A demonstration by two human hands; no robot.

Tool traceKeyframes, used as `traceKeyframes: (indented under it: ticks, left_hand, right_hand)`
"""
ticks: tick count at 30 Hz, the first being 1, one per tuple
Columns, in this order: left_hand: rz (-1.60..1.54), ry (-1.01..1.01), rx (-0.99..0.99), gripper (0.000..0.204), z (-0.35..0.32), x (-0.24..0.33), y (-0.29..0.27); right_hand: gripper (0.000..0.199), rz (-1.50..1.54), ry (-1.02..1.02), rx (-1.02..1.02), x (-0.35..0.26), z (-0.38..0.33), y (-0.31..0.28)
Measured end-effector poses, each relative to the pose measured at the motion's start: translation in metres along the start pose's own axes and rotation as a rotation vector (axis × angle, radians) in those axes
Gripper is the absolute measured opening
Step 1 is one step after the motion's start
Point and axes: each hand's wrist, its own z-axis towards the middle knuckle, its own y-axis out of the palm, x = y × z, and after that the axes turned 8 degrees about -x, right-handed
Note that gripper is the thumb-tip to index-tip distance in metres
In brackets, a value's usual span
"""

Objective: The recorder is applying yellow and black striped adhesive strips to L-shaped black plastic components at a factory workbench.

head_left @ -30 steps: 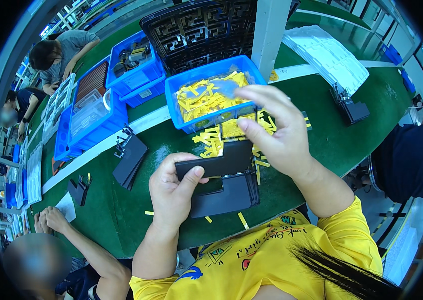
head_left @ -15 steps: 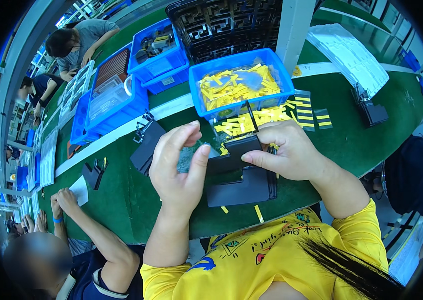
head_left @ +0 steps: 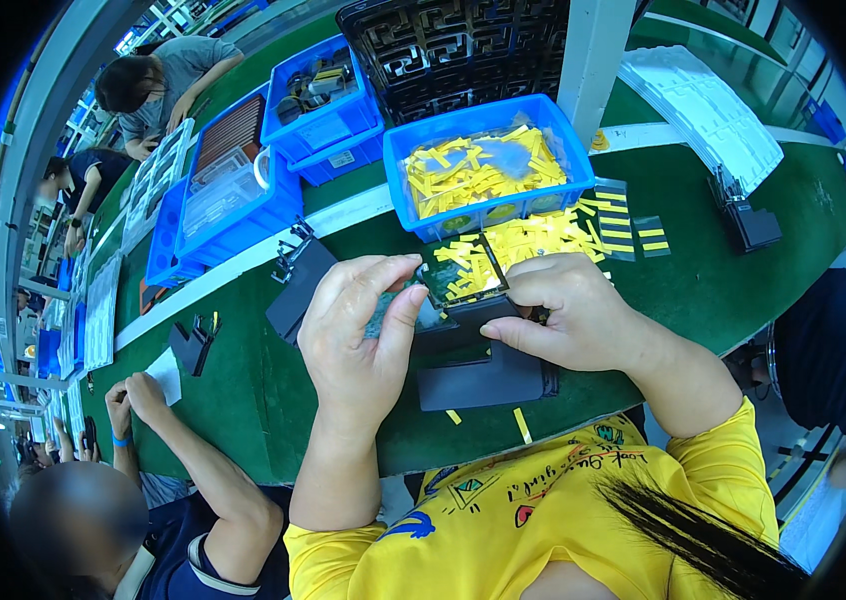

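My right hand (head_left: 573, 312) grips the right end of a flat dark grey piece (head_left: 475, 322) between thumb and fingers. A thin black prong sticks up from that piece near my fingertips. At its left end is my left hand (head_left: 351, 345), fingers curved and thumb apart from the index finger. The left fingertips are right beside another thin upright part; whether they touch it I cannot tell. Under the held piece, a similar dark piece (head_left: 478, 385) lies on the green table. Loose yellow strips (head_left: 533, 240) are heaped just beyond my hands.
A blue bin (head_left: 488, 205) of yellow strips stands beyond the heap. More dark pieces with prongs lie left (head_left: 305, 280) and right (head_left: 748, 225). Blue bins (head_left: 243, 225) and a white tray (head_left: 708, 120) stand farther off. A co-worker's hands (head_left: 138, 395) are at the left.
My left hand's fingertips have moved in to the held piece's left end. The held piece has tipped slightly and shifted in my right hand. The view has moved a little.
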Motion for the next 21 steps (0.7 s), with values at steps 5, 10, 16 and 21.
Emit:
traceKeyframes:
  ticks: [5, 10, 16, 21]
  left_hand:
    - [-0.001, 0.004, -0.01, 0.019, -0.0001, -0.0001, -0.0022]
    - [-0.078, -0.024, -0.007, 0.015, -0.0017, -0.0004, 0.0004]
    - [-0.27, -0.176, 0.001, 0.011, -0.0033, 0.0019, 0.0026]
    - [-0.315, -0.234, 0.037, 0.01, -0.0058, 0.0008, 0.0067]
  right_hand:
    - [0.04, 0.016, 0.044, 0.03, -0.0013, 0.0, 0.0011]
    - [0.04, 0.016, 0.046, 0.033, -0.0008, 0.0002, 0.0009]
    - [0.04, 0.01, 0.042, 0.035, -0.0007, 0.0011, 0.0019]
    - [0.04, 0.02, 0.053, 0.031, -0.0016, 0.0013, 0.0027]
